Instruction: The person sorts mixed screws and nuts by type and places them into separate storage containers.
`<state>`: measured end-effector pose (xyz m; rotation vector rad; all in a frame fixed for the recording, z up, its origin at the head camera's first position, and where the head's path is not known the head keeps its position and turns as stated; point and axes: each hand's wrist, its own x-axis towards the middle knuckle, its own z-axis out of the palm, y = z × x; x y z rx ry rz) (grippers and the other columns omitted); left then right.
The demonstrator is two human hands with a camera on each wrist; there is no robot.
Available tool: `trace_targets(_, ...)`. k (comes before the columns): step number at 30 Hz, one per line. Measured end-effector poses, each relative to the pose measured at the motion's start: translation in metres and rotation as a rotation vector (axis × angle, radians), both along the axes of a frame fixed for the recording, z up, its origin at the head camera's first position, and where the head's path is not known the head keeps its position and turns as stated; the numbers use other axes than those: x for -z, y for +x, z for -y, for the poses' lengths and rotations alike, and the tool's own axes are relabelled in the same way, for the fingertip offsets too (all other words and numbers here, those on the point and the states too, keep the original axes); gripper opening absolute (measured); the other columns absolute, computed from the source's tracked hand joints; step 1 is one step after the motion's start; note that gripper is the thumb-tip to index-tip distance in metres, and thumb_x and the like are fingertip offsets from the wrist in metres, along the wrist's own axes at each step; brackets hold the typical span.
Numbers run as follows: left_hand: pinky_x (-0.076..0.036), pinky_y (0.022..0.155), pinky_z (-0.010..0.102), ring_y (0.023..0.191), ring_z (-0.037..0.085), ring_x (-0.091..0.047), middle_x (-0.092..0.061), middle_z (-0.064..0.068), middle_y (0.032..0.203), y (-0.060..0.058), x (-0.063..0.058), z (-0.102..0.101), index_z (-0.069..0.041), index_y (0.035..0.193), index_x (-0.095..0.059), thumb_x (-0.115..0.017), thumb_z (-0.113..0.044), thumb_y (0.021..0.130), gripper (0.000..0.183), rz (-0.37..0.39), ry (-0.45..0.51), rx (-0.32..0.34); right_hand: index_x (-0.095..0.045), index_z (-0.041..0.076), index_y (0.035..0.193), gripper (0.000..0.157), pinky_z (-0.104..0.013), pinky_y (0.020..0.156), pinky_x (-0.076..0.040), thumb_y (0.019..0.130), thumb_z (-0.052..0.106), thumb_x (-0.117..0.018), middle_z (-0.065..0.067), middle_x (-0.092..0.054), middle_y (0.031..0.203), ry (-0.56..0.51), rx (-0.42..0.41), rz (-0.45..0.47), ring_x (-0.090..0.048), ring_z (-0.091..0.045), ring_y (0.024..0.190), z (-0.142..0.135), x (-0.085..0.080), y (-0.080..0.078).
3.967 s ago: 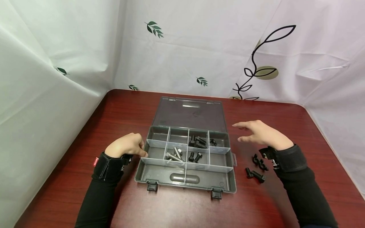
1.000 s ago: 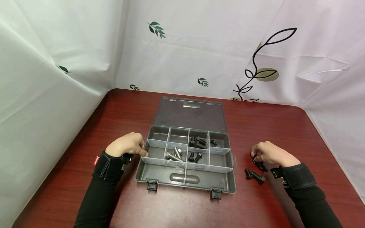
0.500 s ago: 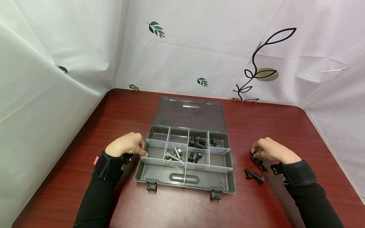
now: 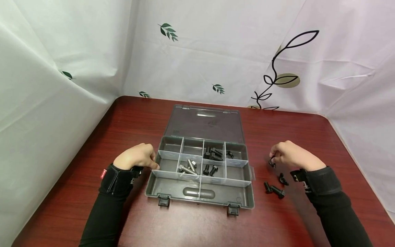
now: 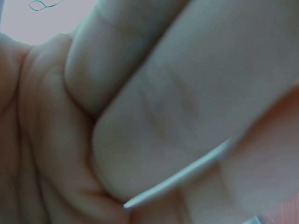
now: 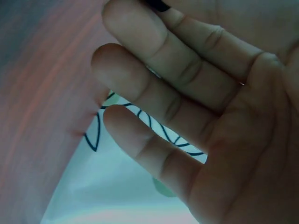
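A grey compartment box (image 4: 172, 193) lies with its lid (image 4: 205, 125) folded back on the table. At its left wall my left hand (image 4: 135, 157) grips the edge, thumb tip just over the rim; in the left wrist view the curled fingers (image 5: 187, 93) fill the picture. Right of the box my right hand (image 4: 291, 156) pinches a small black curved piece (image 4: 272, 162) between thumb and index finger; only a dark bit (image 6: 156, 4) of it shows in the right wrist view. A similar curved piece (image 4: 283, 179) and two black bolts (image 4: 278, 192) lie below.
Inside the box are silver bolts (image 4: 188, 168), black bolts (image 4: 213, 170) in two compartments, and a black curved piece (image 4: 229, 154) at the back right. Two latches (image 4: 232, 210) stick out at the front. A white patterned curtain (image 4: 191, 61) surrounds the table (image 4: 129, 116).
My right hand has come down from beside the lid to the loose pieces, taken one curved piece and drawn it slightly away from the other. The left hand stays at the box.
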<state>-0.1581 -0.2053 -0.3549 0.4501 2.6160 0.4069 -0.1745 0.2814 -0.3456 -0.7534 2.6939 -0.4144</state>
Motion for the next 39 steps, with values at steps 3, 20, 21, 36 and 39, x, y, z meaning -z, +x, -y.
trace_targets(3, -0.029, 0.053, 0.027, 0.055, 0.011, -0.035, -0.033, -0.008, 0.054, 0.000, 0.000, 0.000, -0.018, 0.053, -0.046, -0.072, -0.031, 0.073, 0.035, 0.001, 0.000, -0.001, -0.063, 0.010, 0.087, 0.006, -0.029, 0.057, -0.042, 0.081, 0.011, -0.066, 0.007, -0.058, 0.077, 0.001, -0.006, -0.010, -0.050, -0.007, 0.063, 0.003, -0.005, -0.002)
trace_targets(20, -0.034, 0.054, 0.028, 0.057, 0.013, -0.040, -0.038, -0.008, 0.054, -0.001, 0.001, 0.000, -0.018, 0.054, -0.051, -0.073, -0.032, 0.072, 0.031, -0.002, -0.012, -0.008, -0.063, 0.011, 0.085, 0.005, -0.030, 0.059, -0.042, 0.081, 0.009, -0.066, 0.006, -0.059, 0.079, -0.012, -0.074, -0.074, -0.051, -0.005, 0.065, 0.027, -0.022, -0.011)
trace_targets(21, -0.034, 0.054, 0.028, 0.057, 0.013, -0.040, -0.038, -0.008, 0.054, -0.001, 0.001, 0.000, -0.018, 0.054, -0.051, -0.073, -0.032, 0.072, 0.031, -0.004, -0.011, -0.006, -0.063, 0.011, 0.085, 0.005, -0.029, 0.059, -0.043, 0.081, 0.009, -0.066, 0.006, -0.059, 0.079, -0.014, -0.078, -0.077, -0.051, -0.005, 0.065, 0.029, -0.022, -0.011)
trace_targets(36, -0.034, 0.055, 0.028, 0.056, 0.012, -0.040, -0.039, -0.008, 0.053, 0.001, -0.002, -0.001, -0.018, 0.054, -0.050, -0.073, -0.031, 0.072, 0.032, -0.003, -0.015, -0.002, -0.063, 0.011, 0.084, 0.005, -0.030, 0.060, -0.043, 0.081, 0.010, -0.067, 0.007, -0.059, 0.075, -0.032, -0.120, -0.094, -0.050, -0.008, 0.064, 0.055, -0.029, -0.021)
trace_targets(39, -0.034, 0.055, 0.028, 0.056, 0.012, -0.040, -0.039, -0.008, 0.053, 0.001, -0.002, -0.001, -0.018, 0.054, -0.050, -0.073, -0.032, 0.072, 0.032, -0.004, -0.015, -0.002, -0.063, 0.011, 0.083, 0.005, -0.030, 0.060, -0.043, 0.081, 0.010, -0.067, 0.006, -0.059, 0.076, -0.043, -0.134, -0.096, -0.050, -0.008, 0.065, 0.061, -0.029, -0.022)
